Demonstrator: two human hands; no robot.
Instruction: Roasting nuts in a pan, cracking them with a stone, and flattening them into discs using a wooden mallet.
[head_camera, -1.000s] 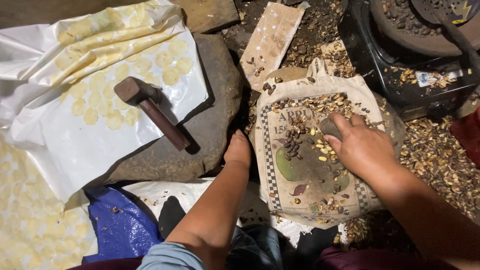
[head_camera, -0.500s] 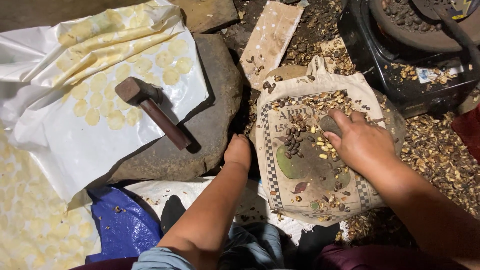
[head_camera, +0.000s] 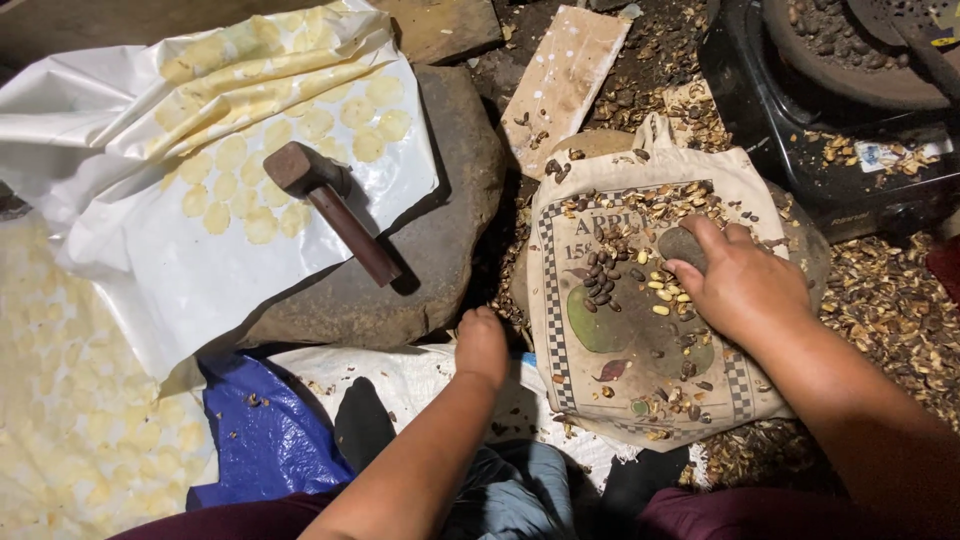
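Your right hand (head_camera: 745, 285) lies palm down on the cloth bag (head_camera: 640, 300), fingers curled over a small dark stone (head_camera: 682, 246) and clamped on it, most likely so the stone's flat face can press the seeds (head_camera: 605, 275) that sit just left of your fingertips. The bag is spread flat under that hand, which keeps the dark seeds and the pale shelled kernels (head_camera: 660, 292) together instead of losing them in the husks (head_camera: 890, 300) that litter the ground to the hand's right. Your left hand (head_camera: 481, 343) is well apart from the right, closed in a loose fist and resting at the near edge of the big rock (head_camera: 440, 250); it grips nothing that you can see, though its fingers are tucked under and hard to read. Beyond that hand a hammer (head_camera: 335, 205) lies on the rock, head on the white sheet (head_camera: 150, 250) with its rows of flattened yellow discs (head_camera: 250, 195). A plank (head_camera: 565, 80) leans past the bag's far edge, and a black stove (head_camera: 840, 120) stands beyond your right hand, crowding that side. Blue tarp (head_camera: 265, 440) lies beside your left forearm.
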